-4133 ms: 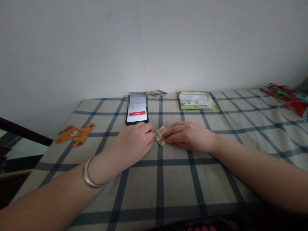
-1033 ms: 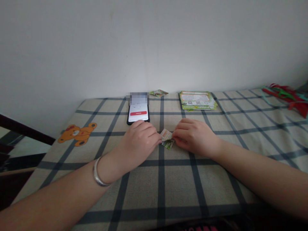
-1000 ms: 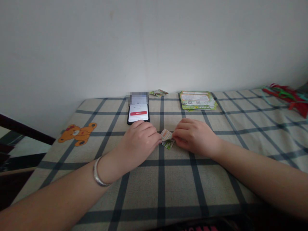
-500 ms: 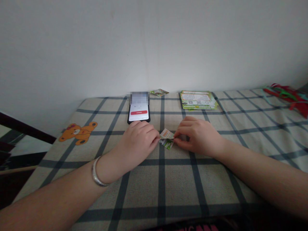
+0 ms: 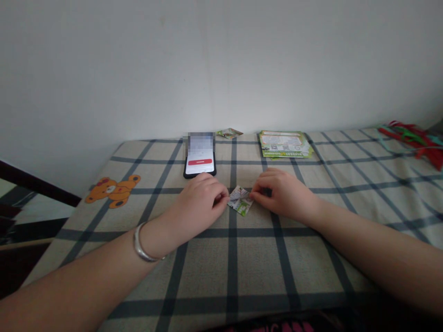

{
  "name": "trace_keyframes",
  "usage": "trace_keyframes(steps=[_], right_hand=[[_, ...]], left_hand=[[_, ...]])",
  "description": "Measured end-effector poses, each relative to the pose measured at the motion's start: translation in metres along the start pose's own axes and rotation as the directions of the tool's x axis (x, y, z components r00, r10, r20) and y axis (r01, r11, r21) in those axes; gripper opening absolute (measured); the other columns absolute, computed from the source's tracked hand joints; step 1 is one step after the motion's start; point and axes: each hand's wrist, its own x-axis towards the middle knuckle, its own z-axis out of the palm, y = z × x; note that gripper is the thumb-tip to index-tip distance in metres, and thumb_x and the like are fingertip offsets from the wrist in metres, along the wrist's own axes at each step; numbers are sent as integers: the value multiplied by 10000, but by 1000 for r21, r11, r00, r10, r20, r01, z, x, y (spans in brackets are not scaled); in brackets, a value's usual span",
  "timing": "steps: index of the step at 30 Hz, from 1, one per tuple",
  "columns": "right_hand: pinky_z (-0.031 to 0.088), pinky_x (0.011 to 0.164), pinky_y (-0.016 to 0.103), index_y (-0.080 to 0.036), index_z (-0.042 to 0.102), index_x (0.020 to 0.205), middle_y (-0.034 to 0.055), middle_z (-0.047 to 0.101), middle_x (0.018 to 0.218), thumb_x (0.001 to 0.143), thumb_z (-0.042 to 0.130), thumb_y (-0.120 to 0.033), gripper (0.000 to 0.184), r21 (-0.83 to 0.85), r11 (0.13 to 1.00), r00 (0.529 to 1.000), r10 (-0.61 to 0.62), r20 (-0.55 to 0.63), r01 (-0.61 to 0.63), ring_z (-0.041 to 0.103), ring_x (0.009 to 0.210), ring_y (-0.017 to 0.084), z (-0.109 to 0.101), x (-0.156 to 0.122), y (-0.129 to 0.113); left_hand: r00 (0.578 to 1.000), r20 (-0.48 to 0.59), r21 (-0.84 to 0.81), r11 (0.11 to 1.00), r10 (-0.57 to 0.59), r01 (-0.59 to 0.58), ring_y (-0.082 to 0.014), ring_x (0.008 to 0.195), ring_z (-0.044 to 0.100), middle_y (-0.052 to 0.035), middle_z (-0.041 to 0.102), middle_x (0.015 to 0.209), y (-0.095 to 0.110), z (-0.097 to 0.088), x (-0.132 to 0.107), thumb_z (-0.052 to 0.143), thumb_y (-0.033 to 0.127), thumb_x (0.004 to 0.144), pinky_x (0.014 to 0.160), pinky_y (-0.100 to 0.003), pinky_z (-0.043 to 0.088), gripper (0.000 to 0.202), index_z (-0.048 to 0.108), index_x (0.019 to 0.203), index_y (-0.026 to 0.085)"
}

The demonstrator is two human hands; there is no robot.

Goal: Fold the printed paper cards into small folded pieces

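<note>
A small square of folded printed paper, white and green with creases meeting near its middle, lies turned like a diamond on the checked tablecloth. My left hand, with a silver bangle at the wrist, pinches its left corner between thumb and forefinger. At the opposite corner, the thumb and forefinger of my right hand are closed on the paper's edge. Just beyond my left hand lies a phone with a lit screen and a red button; the fingers partly overlap its near edge.
By the wall sits another folded paper piece. A stack of green-and-white leaflets lies to its right. Red and green fabric strips are bunched at the far right. A bear picture marks the checked cloth at left.
The paper's upper flap, raised and showing its pale orange-printed side before, now lies open and flat. My left fingers have shifted slightly; the right hand has barely moved.
</note>
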Motion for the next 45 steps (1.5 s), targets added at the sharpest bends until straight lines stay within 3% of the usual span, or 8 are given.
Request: trace_keyframes(steps=[6, 12, 21, 38, 42, 45], right_hand=[[403, 700, 285, -191, 695, 764, 22, 653, 745, 859, 618, -276, 149, 68, 998, 1000, 5, 12, -6, 556, 768, 158, -1, -1, 1], [381, 716, 294, -184, 674, 738, 26, 626, 755, 896, 571, -344, 247, -15, 1000, 1000, -11, -7, 11, 554, 755, 149, 1, 0, 0], [320, 724, 324, -203, 640, 707, 9, 613, 707, 899, 552, -384, 279, -112, 993, 999, 36, -29, -39, 529, 734, 166, 6, 3, -2], [299, 712, 318, -203, 561, 669, -5, 568, 654, 835, 584, -351, 224, -107, 992, 995, 66, -72, -73, 505, 696, 167, 10, 5, -6], [330, 654, 277, -186, 599, 802, 7, 613, 740, 840, 590, -289, 110, -49, 998, 995, 28, -93, -32, 528, 704, 152, 10, 4, -8], [365, 675, 264, -190, 646, 875, 21, 651, 827, 870, 561, -232, 95, -54, 998, 996, -36, -82, 32, 572, 781, 157, 9, 3, -10]], left_hand=[[1000, 28, -48, 999, 9, -8, -199, 824, 504, -13, 583, 689, 2, -1, 0, 583, 196, 828, 714, -318, 396, 126, 624, 712, 175], [1000, 24, -46, 999, 19, -18, -204, 829, 518, -28, 617, 730, 1, 0, 0, 585, 264, 873, 729, -335, 418, 180, 631, 727, 169], [999, 15, -23, 999, -46, 46, -210, 795, 547, -38, 649, 719, 2, 1, 3, 604, 245, 859, 723, -346, 437, 165, 665, 733, 159], [1000, -18, 85, 996, 9, -8, -201, 732, 518, -21, 574, 633, 1, 0, 5, 618, 265, 845, 640, -318, 400, 247, 572, 622, 172], [997, -73, 41, 999, 25, -22, -195, 783, 545, -20, 622, 769, -1, 2, 3, 632, 248, 835, 688, -324, 437, 83, 615, 812, 170], [993, -86, -38, 996, 78, -82, -192, 889, 575, -28, 657, 929, -2, 4, 3, 620, 204, 855, 795, -343, 461, 110, 621, 962, 177]])
